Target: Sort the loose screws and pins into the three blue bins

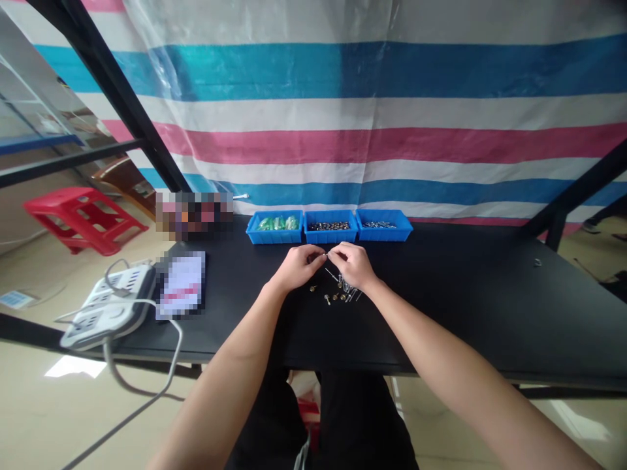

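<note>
My left hand (300,266) and my right hand (353,264) meet over the black table (441,287), fingertips pinched together. Between them is a tiny part, too small to name. Below my right hand lies a loose pile of slim silver metal pins (349,290), like rivets or screws, partly covered by the hand. Several small brass-coloured pieces (336,297) are scattered nearby, and one silver piece with a head (327,299) lies among them. Just beyond my hands, a blue bin (331,236) holds many small brown and silver parts.
A left blue bin (274,239) contains green-and-clear packets; a right blue bin (386,234) has silver pins. At the table's left are a blurred-out flat item (181,284) and a white power strip (110,307) with cables. A striped sheet (367,143) hangs behind. A red stool (83,215) stands left.
</note>
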A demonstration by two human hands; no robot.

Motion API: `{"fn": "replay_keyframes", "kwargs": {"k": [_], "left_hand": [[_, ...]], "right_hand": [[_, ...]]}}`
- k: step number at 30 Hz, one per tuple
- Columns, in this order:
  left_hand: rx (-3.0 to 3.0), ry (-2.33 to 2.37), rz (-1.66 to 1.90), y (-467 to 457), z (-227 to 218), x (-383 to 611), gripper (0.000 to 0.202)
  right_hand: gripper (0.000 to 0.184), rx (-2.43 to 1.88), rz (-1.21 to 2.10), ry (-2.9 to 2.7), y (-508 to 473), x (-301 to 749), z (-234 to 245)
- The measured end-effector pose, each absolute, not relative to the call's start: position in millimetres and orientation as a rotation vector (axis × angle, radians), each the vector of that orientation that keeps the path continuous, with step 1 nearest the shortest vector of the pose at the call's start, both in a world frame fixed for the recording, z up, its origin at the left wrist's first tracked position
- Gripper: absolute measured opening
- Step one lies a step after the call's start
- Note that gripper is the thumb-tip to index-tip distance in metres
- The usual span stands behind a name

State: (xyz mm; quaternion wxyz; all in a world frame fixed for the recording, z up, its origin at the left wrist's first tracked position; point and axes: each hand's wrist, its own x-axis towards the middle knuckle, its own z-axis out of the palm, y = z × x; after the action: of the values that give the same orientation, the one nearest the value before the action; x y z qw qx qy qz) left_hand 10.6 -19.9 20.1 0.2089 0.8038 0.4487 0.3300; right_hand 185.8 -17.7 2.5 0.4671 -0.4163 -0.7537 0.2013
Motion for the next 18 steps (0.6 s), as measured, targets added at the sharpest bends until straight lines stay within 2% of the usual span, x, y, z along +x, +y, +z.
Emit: {"fn": "replay_keyframes", "kwargs": {"k": [4,8,13,18], "left_hand": [[2.247,1.297,0.914,-18.5,18.3,10.8,0.027],[2.259,1.363,0.916,-15.4,14.9,11.3,0.023],[2.171,1.595,1.089,-10.1,8.9,8.2,0.024],[2.106,1.833,1.246,-2.1,8.4,0.1,0.027]], "right_hand": [[0.024,-1.039,0.511,-1.877,-16.4,185.5,1.5],[0.028,-1.028,0.384,-1.947,-10.3,191.6,-0.3],[0.034,-1.104,0.251,-1.937,1.0,204.6,-5.6],[0.040,-1.249,0.384,-1.806,13.4,211.4,-13.5]]}}
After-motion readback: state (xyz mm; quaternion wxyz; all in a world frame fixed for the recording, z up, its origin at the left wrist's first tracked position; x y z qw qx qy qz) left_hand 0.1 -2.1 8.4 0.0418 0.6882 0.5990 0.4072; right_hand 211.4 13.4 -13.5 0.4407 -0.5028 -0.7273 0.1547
